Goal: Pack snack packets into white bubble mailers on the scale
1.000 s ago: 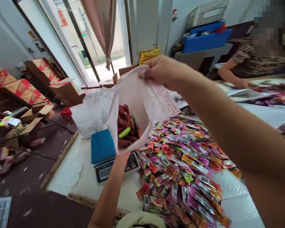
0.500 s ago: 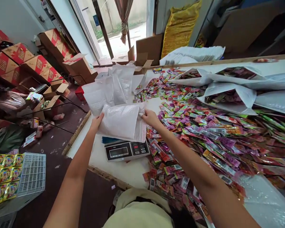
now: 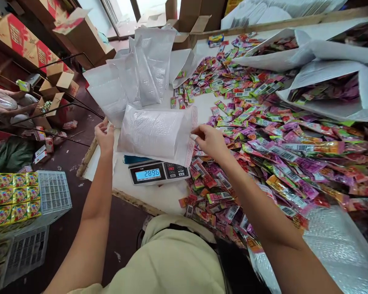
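Note:
A stuffed white bubble mailer bag (image 3: 153, 130) lies on the digital scale (image 3: 159, 173), whose display glows blue with digits. The bag covers most of the scale's teal platform. Just off the bag's left end is my left hand (image 3: 104, 136), fingers loosely curled and apart, holding nothing. My right hand (image 3: 210, 141) is at the bag's right end, fingertips beside the red-printed flap strip, loosely parted; whether they still touch it is hard to see. Behind the bag stand more white mailer bags (image 3: 153, 65).
Small colourful snack packets (image 3: 263, 134) cover the table's right side. Filled open mailers (image 3: 334, 90) lie behind them. A wooden edge (image 3: 138, 202) borders the table. On the left are crates (image 3: 55, 192), cartons (image 3: 33, 45) and a seated person (image 3: 6, 102).
The bag has come to rest on the scale, and its blank display has lit up. My left hand has let go and moved left; my right hand's grip has loosened. The view has tilted down.

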`<state>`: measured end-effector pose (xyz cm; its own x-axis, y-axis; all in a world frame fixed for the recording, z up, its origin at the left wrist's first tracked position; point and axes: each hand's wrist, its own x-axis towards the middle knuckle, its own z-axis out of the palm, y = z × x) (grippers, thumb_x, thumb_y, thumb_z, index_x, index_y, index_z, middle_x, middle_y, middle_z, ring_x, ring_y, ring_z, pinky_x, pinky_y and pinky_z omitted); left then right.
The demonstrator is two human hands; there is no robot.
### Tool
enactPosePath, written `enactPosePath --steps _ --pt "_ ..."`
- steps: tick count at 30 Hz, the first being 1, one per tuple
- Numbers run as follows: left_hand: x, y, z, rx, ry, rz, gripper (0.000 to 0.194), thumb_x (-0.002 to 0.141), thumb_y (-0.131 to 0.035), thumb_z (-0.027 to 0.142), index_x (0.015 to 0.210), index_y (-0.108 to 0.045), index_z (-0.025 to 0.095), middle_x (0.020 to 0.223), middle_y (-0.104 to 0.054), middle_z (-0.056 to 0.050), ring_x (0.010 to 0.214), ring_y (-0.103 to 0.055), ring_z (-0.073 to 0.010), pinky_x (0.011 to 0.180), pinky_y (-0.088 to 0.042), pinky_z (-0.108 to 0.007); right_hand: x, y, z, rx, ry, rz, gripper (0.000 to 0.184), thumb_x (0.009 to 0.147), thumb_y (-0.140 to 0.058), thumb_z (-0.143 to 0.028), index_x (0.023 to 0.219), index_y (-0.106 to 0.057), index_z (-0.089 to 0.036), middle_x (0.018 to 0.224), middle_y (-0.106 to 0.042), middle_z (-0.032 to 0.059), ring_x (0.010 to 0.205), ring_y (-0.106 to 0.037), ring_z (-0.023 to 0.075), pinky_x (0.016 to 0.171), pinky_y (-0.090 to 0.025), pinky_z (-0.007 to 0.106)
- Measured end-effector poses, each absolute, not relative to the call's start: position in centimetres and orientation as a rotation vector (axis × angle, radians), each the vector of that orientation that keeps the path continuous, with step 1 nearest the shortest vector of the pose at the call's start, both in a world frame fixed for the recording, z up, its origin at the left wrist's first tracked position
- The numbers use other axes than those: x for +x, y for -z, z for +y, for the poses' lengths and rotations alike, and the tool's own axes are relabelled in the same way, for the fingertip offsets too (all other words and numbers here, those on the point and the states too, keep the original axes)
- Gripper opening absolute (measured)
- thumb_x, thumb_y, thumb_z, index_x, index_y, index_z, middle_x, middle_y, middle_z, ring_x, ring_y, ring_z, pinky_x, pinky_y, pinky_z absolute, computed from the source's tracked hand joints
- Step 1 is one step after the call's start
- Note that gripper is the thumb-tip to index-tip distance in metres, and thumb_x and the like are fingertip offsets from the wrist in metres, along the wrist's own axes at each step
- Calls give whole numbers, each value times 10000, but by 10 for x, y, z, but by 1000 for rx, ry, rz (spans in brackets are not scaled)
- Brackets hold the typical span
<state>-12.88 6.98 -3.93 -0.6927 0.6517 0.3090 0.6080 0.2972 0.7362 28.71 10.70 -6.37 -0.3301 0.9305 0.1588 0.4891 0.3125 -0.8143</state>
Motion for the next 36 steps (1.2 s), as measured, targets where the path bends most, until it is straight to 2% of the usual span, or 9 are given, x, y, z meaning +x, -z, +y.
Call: enactPosePath --steps 5,9,12,15,19,22,25,31,36 --pt "-127 38 23 1146 -1472 2516 446 869 -714 386 1224 -528 192 1153 -611 -103 1098 -617 -212 1014 -483 -365 266 78 102 -1122 -1038 -1923 306 780 -604 -247 1071 -658 -165 1090 -681 123 851 -618 201 779 -528 369" --pt "-124 40 -9 1111 -1507 2529 438 855 -707 348 1226 -542 183 1128 -623 -103 1065 -623 -209 998 -485 -368 256 83 105 -1076 -1095 -1891 473 763 -645 -296 1216 -614 -162 1250 -623 169 988 -616 253 799 -552 410" --pt "-114 43 -20 1113 -1492 2522 453 851 -700 358 1241 -550 185 1139 -628 -111 1066 -621 -217 999 -484 -381 237 82 111 -959 -1106 -1905 624 735 -696 -327 1327 -565 -178 1371 -560 186 1219 -550 312 965 -531 478" --pt "-89 48 -18 1263 -1420 2483 484 847 -700 376 1276 -569 193 1178 -633 -127 1112 -610 -247 1039 -462 -415 206 82 115 -836 -1171 -1919 634 726 -742 -372 1318 -593 -200 1374 -581 169 1346 -478 327 1151 -403 524" --pt "-52 54 -6 1545 -1194 2446 499 845 -707 400 1305 -626 221 1246 -625 -140 1223 -555 -308 1139 -371 -499 173 82 111 -992 -1339 -1755 448 821 -654 -425 1211 -659 -204 1174 -689 136 1216 -566 290 1133 -415 485" --pt "-41 57 0 1551 -1100 2487 496 860 -698 410 1326 -644 251 1308 -594 -147 1286 -509 -338 1166 -329 -549 179 78 106 -1088 -1320 -1747 278 830 -601 -373 1005 -711 -187 992 -719 106 997 -619 259 995 -490 422" --pt "-43 57 2 1525 -1111 2477 490 864 -696 414 1331 -647 276 1315 -594 -137 1301 -500 -342 1178 -313 -566 201 71 102 -1154 -1209 -1785 164 772 -564 -277 780 -690 -173 792 -681 64 810 -602 222 841 -493 364" --pt "-49 57 2 1493 -1156 2485 497 853 -705 426 1316 -647 252 1321 -614 -143 1289 -519 -335 1183 -319 -543 244 69 96 -1210 -1232 -1519 235 675 -614 -352 812 -691 -178 738 -635 7 733 -561 166 731 -448 294" --pt "-52 49 -5 1488 -1309 2480 474 904 -655 438 1321 -607 218 1351 -616 -145 1300 -539 -292 1169 -352 -470 285 75 82 -1319 -1397 -1207 299 591 -679 -438 749 -611 -194 608 -468 -46 579 -434 118 579 -396 268"
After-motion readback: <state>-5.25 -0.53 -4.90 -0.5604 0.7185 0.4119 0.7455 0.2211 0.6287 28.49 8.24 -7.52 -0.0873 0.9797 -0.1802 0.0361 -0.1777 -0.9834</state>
